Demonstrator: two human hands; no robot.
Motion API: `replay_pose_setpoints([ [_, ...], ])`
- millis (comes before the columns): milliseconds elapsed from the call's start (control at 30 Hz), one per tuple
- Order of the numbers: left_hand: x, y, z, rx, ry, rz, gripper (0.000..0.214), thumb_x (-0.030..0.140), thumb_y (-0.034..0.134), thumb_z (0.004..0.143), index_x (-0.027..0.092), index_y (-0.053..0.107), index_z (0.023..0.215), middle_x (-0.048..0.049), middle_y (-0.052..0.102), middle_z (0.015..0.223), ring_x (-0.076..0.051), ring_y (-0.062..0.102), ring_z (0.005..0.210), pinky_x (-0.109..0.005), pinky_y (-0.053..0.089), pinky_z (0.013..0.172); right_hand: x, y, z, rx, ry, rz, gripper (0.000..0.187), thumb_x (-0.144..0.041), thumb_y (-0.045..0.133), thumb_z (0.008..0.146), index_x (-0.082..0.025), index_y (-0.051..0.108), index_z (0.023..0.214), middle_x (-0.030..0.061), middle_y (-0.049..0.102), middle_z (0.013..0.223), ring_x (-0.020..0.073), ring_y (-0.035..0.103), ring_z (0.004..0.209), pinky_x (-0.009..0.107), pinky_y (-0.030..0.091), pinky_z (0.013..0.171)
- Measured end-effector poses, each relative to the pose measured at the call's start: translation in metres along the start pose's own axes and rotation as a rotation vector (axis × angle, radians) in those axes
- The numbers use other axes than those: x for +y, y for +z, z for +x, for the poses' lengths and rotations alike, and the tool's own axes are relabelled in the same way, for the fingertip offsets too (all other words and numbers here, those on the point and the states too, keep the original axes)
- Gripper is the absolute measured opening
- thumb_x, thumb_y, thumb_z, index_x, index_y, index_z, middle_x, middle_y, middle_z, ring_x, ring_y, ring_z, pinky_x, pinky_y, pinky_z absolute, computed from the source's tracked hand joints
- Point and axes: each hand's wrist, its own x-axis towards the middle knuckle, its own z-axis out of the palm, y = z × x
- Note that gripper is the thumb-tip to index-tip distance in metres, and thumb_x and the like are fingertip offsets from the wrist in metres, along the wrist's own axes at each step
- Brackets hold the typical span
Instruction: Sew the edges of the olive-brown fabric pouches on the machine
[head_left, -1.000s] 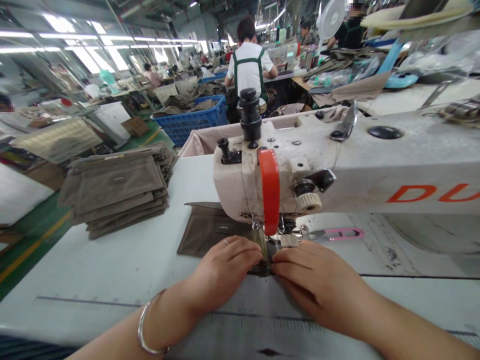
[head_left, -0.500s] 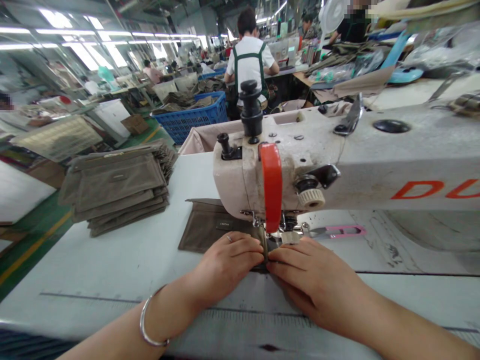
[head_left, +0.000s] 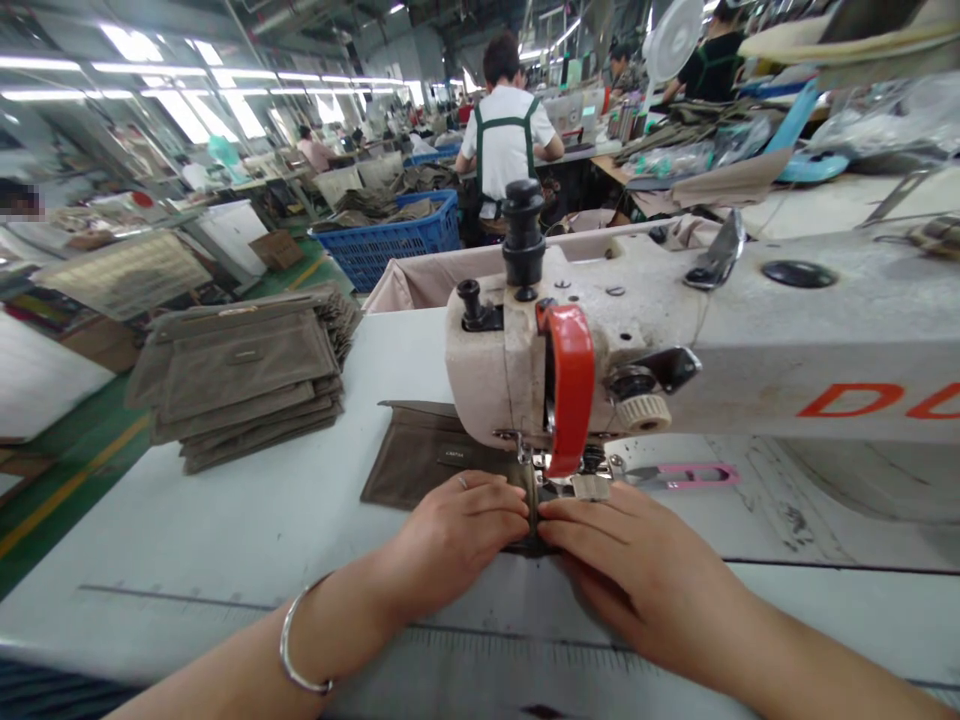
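- Two hands on a pale grey table [head_left: 210, 540], and is that a whole factory floor stretching out behind them?

- Yep, it's a big hall. Strip lights are glowing overhead, and a person in a white shirt [head_left: 510, 130] is sitting with their back turned, way out beyond the fingertips.

- What are the hands actually doing?

- The left hand [head_left: 457, 535] and right hand [head_left: 637, 565] are both lying flat. The fingers [head_left: 499, 512] are stretched out side by side and pressing down on an olive fabric piece [head_left: 420, 455], not gripping it. The tips of both hands are nearly meeting right in front of the needle of the sewing machine [head_left: 750, 330]. The fabric is running from under the fingers back beneath the machine head and out past the left fingertips.

- Any bins around?

- A blue crate [head_left: 397, 245] is sitting far past the left fingers, heaped with more olive cloth. A beige cloth trough [head_left: 427, 275] is hanging just behind the table, but I can't tell what's in it. A stack of finished pieces [head_left: 247, 370] is resting well off to the left of the left fingers, and pink snips [head_left: 694, 474] are lying just beyond the right fingertips.
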Motion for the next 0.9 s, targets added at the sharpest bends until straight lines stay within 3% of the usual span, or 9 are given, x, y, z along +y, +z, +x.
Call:
replay_pose_setpoints([
  [367,-0.008,-0.006,0.002,-0.096,-0.019,-0.067,0.018,0.017,0.051,0.095,0.018,0.067,0.103,-0.0014,0.072,0.107,-0.012,0.063,0.109,-0.026,0.047,0.101,-0.001,0.008,0.001,0.019,0.031,-0.112,0.033,-0.012,0.047,0.086,-0.019,0.061,0.115,0.0117,0.062,0.113,0.0299,0.056,0.102,0.05,0.048,0.084],
  [567,-0.024,-0.001,0.008,-0.056,-0.037,-0.058,0.019,0.018,0.051,0.095,0.019,0.068,0.102,-0.0023,0.07,0.11,-0.013,0.061,0.111,-0.026,0.044,0.103,0.005,0.015,0.005,0.008,0.083,-0.175,0.031,-0.018,0.048,0.09,-0.018,0.058,0.12,0.0111,0.061,0.105,0.0296,0.056,0.098,0.051,0.049,0.083],
  [900,-0.046,0.006,0.021,-0.032,-0.144,-0.063,0.017,0.022,0.054,0.093,0.023,0.071,0.098,-0.0013,0.072,0.106,-0.018,0.065,0.101,-0.033,0.05,0.094,0.011,0.021,0.006,0.012,0.15,-0.252,0.034,-0.023,0.051,0.09,-0.019,0.055,0.124,0.0122,0.06,0.108,0.031,0.055,0.1,0.05,0.051,0.08],
])
